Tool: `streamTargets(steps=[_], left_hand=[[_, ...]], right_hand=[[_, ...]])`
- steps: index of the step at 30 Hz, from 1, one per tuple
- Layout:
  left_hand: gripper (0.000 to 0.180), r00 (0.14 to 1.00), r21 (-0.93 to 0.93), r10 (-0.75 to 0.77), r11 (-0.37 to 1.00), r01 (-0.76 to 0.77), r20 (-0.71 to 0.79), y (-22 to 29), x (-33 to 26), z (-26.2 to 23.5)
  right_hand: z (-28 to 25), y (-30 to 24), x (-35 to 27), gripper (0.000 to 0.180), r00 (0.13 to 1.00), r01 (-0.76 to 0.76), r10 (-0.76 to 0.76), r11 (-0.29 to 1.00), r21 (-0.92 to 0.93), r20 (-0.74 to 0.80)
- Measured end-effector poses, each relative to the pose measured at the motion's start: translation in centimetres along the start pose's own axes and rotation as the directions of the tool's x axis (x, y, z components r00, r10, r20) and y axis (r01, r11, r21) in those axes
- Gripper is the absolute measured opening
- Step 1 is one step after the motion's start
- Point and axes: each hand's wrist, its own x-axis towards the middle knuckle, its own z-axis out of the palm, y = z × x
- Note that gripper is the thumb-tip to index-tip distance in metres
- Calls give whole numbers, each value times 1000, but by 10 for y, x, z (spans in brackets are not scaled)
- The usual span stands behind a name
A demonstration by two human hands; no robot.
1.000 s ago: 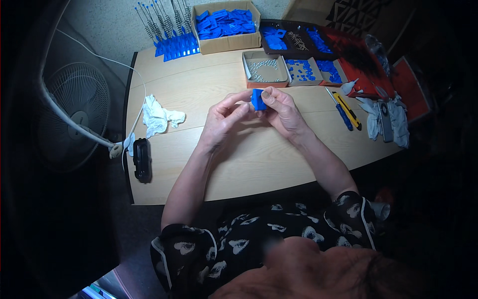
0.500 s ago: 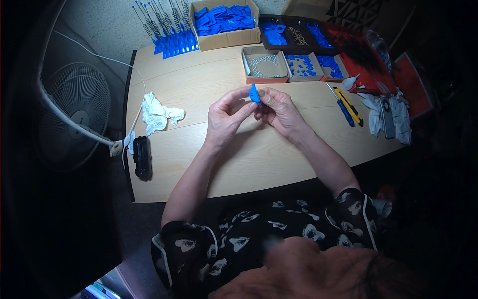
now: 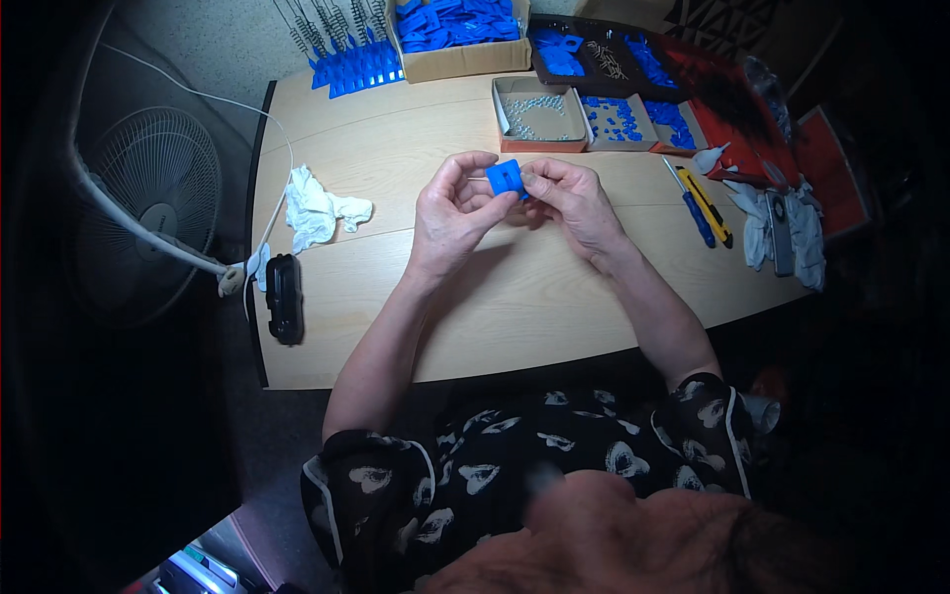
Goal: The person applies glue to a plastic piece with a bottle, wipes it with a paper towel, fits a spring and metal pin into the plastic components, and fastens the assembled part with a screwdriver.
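Note:
A small blue plastic piece (image 3: pixel 506 177) with a slot in its face is held above the wooden table (image 3: pixel 396 307), pinched from both sides. My left hand (image 3: pixel 451 208) grips its left edge with thumb and fingers. Fingertips of my right hand (image 3: pixel 571 202) hold its right edge. Both hands hover over the table's middle, just in front of an open box of small pale metal parts (image 3: pixel 534 112).
Small boxes of blue parts (image 3: pixel 616 117) and a cardboard box of blue pieces (image 3: pixel 457 28) line the far edge, with wire brushes on blue bases (image 3: pixel 348 54). A crumpled white cloth (image 3: pixel 319 210), a black device (image 3: pixel 284 295), two cutters (image 3: pixel 701 203) and grey gloves (image 3: pixel 782 228) lie about. A fan (image 3: pixel 148 213) stands left.
The blue piece has turned in my fingers, its slotted face now toward the camera. Both hands stay together over the table's middle.

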Motion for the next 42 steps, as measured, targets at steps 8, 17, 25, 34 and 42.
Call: streamTargets(steps=[8,17,25,34,42], left_hand=[[29,994,-83,-91,993,85,-68,6,-4,1],[18,986,-46,-127,991,122,-105,0,-4,-5],[19,965,-133,-215,971,196,-147,3,-4,0],[19,971,-60,-180,983,173,-155,-2,-4,-4],[24,968,-117,-211,974,196,-138,6,-5,1]], right_hand=[[-7,10,3,18,999,-15,6,976,217,45],[1,12,0,15,996,86,-83,994,68,-45],[-12,24,6,14,999,-53,51,965,259,15],[-2,20,3,14,995,58,-52,996,65,-91],[-10,22,6,12,1000,-9,11,975,223,-6]])
